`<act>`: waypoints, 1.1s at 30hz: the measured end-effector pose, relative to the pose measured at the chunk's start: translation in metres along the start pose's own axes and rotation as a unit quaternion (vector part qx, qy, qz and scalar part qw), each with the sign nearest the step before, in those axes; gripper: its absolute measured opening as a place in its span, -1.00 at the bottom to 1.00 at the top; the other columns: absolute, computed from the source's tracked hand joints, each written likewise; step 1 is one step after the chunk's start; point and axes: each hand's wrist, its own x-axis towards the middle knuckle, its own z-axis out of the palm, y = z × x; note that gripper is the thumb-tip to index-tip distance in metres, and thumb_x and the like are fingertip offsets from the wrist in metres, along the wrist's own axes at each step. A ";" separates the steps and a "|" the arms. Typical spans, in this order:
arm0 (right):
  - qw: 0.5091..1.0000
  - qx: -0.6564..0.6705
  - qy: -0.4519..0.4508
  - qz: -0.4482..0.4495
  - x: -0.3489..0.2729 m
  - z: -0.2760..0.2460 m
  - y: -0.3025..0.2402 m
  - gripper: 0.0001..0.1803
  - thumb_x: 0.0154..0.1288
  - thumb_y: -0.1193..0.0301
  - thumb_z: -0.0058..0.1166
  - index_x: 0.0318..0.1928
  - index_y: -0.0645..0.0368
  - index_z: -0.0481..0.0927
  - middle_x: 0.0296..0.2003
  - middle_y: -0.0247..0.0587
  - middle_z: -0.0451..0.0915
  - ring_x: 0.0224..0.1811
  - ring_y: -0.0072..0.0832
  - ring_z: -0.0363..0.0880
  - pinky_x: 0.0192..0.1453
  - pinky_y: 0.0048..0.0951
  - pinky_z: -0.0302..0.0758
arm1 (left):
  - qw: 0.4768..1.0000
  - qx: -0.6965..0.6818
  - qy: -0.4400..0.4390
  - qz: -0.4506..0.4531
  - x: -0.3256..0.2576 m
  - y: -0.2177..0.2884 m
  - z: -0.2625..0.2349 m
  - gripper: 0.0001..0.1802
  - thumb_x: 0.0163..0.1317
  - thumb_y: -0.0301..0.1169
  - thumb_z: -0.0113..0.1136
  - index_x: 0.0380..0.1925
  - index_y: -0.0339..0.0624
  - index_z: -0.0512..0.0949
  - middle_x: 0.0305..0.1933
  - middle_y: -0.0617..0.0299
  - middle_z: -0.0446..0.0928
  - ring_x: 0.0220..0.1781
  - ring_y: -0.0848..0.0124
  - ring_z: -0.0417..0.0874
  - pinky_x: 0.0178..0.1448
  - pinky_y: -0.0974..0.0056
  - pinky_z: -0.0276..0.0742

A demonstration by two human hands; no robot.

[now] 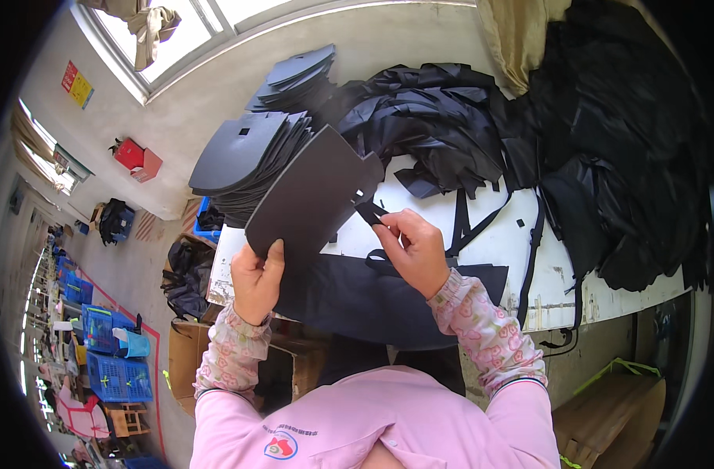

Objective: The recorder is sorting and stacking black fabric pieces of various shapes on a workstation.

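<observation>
My left hand [257,280] grips the lower left edge of a dark grey foam panel [302,191], thumb on its face. The panel is tilted up over the table and has a small slot near its right edge. Between thumb and fingers my right hand [412,248] pinches a black webbing strap [370,212] right beside that slot; whether the strap passes through it I cannot tell. Below both hands a black fabric piece [357,301] lies along the table's front edge, partly covered by the panel.
Stacks of grey foam panels [236,156] stand at the back left of the white table [556,270]. Black fabric pieces [427,117] are heaped behind, and a taller black pile [615,141] rises at right. Loose straps [531,258] trail over the front edge. An open cardboard box [186,356] sits below left.
</observation>
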 end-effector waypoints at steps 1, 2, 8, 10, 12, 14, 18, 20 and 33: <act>1.000 -0.001 0.002 0.002 -0.001 -0.001 0.000 -0.91 0.24 0.53 0.26 -0.27 0.28 0.63 -0.52 -0.33 0.47 -0.64 -0.67 0.30 -0.56 -0.58 0.19 | 1.000 -0.007 -0.006 -0.008 -0.001 -0.001 0.001 -0.76 0.44 -0.38 0.15 -0.07 -0.36 0.60 -0.38 0.39 0.57 -0.41 0.67 0.39 -0.34 0.47 0.34; 1.000 -0.017 0.005 0.018 -0.003 -0.004 0.001 -0.91 0.23 0.49 0.26 -0.29 0.25 0.64 -0.51 -0.28 0.52 -0.63 -0.55 0.40 -0.54 -0.52 0.28 | 1.000 0.011 -0.008 0.002 -0.001 -0.001 0.003 -0.78 0.43 -0.39 0.16 -0.14 -0.37 0.62 -0.49 0.39 0.52 -0.48 0.66 0.35 -0.40 0.45 0.30; 0.998 -0.056 -0.002 0.024 -0.006 -0.010 0.006 -0.92 0.22 0.49 0.25 -0.29 0.23 0.66 -0.46 -0.23 0.56 -0.61 -0.50 0.44 -0.53 -0.48 0.32 | 0.997 0.014 -0.072 -0.003 -0.009 -0.007 0.001 -0.76 0.36 -0.42 0.21 -0.07 -0.37 0.62 -0.41 0.23 0.62 -0.43 0.51 0.54 -0.29 0.40 0.46; 0.996 -0.068 -0.025 0.042 -0.008 -0.009 0.012 -0.90 0.22 0.44 0.24 -0.27 0.19 0.68 -0.41 -0.17 0.61 -0.56 -0.37 0.58 -0.48 -0.41 0.43 | 0.984 0.039 -0.155 0.079 -0.002 0.002 -0.001 -0.71 0.33 -0.43 0.24 -0.01 -0.35 0.62 -0.25 0.14 0.65 -0.26 0.38 0.62 -0.14 0.33 0.51; 0.995 -0.049 0.013 -0.082 -0.010 -0.006 0.030 -0.89 0.21 0.52 0.19 -0.24 0.19 0.70 -0.36 -0.17 0.58 -0.49 -0.43 0.58 -0.43 -0.45 0.44 | 0.905 0.023 -0.396 0.154 0.015 0.014 -0.008 -0.47 0.20 -0.34 0.37 0.16 -0.30 0.56 0.26 -0.08 0.51 0.25 0.04 0.55 0.31 0.12 0.43; 0.999 0.015 -0.046 -0.012 -0.012 -0.010 0.034 -0.86 0.20 0.57 0.17 -0.23 0.19 0.70 -0.36 -0.19 0.56 -0.47 -0.45 0.56 -0.41 -0.47 0.45 | 0.896 -0.029 -0.423 0.132 0.018 0.010 -0.002 -0.18 0.06 -0.16 0.49 0.29 -0.30 0.42 0.25 -0.01 0.45 0.18 0.16 0.54 0.26 0.18 0.42; 0.980 0.132 -0.132 0.065 -0.017 -0.002 0.028 -0.77 0.14 0.71 0.11 -0.21 0.22 0.70 -0.38 -0.29 0.49 -0.39 -0.50 0.52 -0.32 -0.52 0.47 | 0.973 0.009 -0.210 0.092 0.005 -0.021 0.045 -0.35 0.04 -0.37 0.50 0.15 -0.28 0.49 0.01 0.12 0.52 -0.12 0.36 0.59 -0.05 0.34 0.48; 0.949 0.170 -0.256 0.077 -0.015 -0.009 0.036 -0.79 0.40 0.51 0.09 -0.01 0.22 0.66 -0.14 -0.26 0.56 -0.09 -0.55 0.54 0.01 -0.54 0.48 | 0.982 0.030 -0.145 0.121 -0.001 -0.026 0.071 -0.66 0.05 -0.63 0.39 -0.13 -0.24 0.62 -0.18 0.15 0.58 -0.28 0.34 0.64 -0.22 0.29 0.55; 0.727 0.480 -0.365 0.329 -0.024 -0.046 0.034 -0.06 0.39 -0.35 -0.33 0.34 0.26 0.37 0.28 -0.18 0.43 0.35 -0.41 0.37 0.50 -0.24 0.20 | 0.941 0.054 -0.289 0.168 0.000 -0.013 0.069 -0.58 0.10 -0.55 0.27 0.03 -0.24 0.60 0.04 0.00 0.58 0.01 0.06 0.60 0.12 0.09 0.51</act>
